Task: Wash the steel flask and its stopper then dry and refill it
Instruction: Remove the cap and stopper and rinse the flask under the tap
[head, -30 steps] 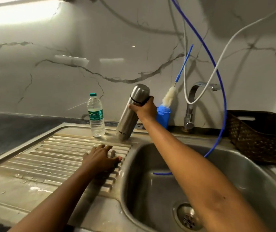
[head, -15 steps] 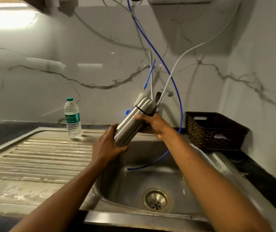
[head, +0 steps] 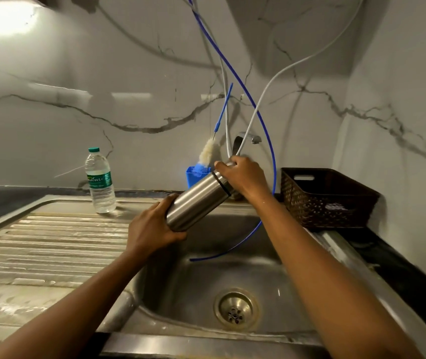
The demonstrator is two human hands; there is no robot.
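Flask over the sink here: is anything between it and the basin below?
Left hand and right hand hold the steel flask tilted above the sink. Only the blue tube loops into the basin beneath it.

Dim warm light; glare upper left on marble wall [head: 51,60]; wide-angle bending at edges; slight softness.

Brown woven basket [head: 310,203] beside the sink [head: 232,268], perhaps something pale inside; water bottle [head: 100,182] on the drainboard [head: 51,242].
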